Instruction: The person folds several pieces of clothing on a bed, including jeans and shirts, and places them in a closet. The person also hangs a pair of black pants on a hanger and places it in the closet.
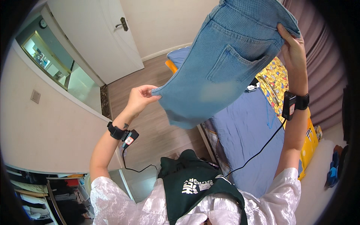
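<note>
A blue denim garment [191, 81] with a patch pocket and stitched seams hangs stretched in the air between my two hands. My left hand [143, 97] pinches one corner of it between thumb and fingers. Higher up on the right, my right hand [294, 50] grips the thick seamed band, its thumb on the near face and the other fingers mostly hidden behind the cloth. A pale worn patch shows below the pocket. The garment's upper end runs out of the picture.
A bed with a blue sheet [247, 132] lies below on the right, with a yellow patterned cloth [277, 74] and a hanger [268, 90] on it. A white door [98, 36] stands at upper left. Open shelves [31, 194] hold folded clothes. Cables trail from both wrist devices.
</note>
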The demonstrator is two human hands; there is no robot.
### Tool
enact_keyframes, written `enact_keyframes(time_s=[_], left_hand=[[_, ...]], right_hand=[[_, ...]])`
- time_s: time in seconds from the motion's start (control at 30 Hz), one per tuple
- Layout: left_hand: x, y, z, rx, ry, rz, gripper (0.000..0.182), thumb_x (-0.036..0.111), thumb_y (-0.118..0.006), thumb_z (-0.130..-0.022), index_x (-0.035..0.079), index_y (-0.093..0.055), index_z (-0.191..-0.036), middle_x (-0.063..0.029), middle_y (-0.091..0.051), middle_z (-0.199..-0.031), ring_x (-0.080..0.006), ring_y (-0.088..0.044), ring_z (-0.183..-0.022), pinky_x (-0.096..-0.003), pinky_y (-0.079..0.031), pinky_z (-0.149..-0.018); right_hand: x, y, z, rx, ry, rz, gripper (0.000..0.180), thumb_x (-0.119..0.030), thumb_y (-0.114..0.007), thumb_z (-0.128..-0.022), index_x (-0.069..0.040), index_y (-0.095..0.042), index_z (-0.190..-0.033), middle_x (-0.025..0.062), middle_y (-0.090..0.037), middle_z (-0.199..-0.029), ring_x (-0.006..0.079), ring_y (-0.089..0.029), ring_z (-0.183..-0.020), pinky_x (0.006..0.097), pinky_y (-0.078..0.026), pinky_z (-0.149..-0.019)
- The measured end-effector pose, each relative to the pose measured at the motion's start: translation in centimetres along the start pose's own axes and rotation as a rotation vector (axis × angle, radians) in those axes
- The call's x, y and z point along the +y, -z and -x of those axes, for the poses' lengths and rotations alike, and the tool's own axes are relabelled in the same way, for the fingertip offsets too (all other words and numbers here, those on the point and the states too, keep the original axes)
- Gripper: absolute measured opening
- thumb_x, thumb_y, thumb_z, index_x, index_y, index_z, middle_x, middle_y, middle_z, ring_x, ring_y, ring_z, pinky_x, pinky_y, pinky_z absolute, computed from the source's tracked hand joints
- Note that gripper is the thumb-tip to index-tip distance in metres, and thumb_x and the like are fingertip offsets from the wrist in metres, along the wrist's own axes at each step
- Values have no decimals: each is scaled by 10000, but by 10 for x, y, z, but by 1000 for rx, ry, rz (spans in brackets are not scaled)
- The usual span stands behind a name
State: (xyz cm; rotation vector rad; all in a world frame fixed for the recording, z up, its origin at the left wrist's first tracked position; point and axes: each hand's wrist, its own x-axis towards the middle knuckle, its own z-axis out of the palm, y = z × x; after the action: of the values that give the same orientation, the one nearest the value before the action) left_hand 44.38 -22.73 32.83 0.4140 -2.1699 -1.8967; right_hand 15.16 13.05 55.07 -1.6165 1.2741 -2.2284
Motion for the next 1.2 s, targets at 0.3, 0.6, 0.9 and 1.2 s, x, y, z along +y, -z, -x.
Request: enact_keyframes(time_s=[0.3, 0.6, 0.9, 1.2], left_hand=[[53, -7, 14, -234, -139, 243, 249, 128, -737, -874, 61, -569, -1046, 15, -596, -983, -84, -602, -968, -250, -490, -826], [-45, -49, 114, -516, 163, 392, 585, 285, -689, -921, -4, -490, -1389, -119, -563, -1350, -228, -529, -1238, -389, -411, -1050], [-91, -86, 145, -258, 417, 928, 356, 169, -597, -972, -22, -535, -1267, -115, -607, -1281, -196, -590, -1160, -370, -459, -997], [-68, -83, 57, -374, 224, 434, 459, 88, -677, -919, 8, -472, -1323, -70, -601, -1263, -138, -583, -1139, -316, -473, -992]], right_hand=[[-69, 91, 17, 298, -88, 326, 344, -164, -617, -887, 8, -596, -1184, 136, -635, -1172, 209, -614, -1072, 312, -493, -925], [96, 4, 252, 248, -953, -427, 794, -553, -538, -842, 3, -386, -1387, 171, -457, -1390, 260, -447, -1285, 421, -371, -1061], [140, -36, 386, 5, -897, -1320, 921, -543, -735, -782, -4, -398, -1448, 122, -508, -1422, 230, -466, -1324, 420, -344, -1116], [99, -40, 320, 20, -1148, -157, 544, -5, -709, -848, 12, -515, -1355, 70, -638, -1259, 153, -597, -1131, 332, -458, -1008]])
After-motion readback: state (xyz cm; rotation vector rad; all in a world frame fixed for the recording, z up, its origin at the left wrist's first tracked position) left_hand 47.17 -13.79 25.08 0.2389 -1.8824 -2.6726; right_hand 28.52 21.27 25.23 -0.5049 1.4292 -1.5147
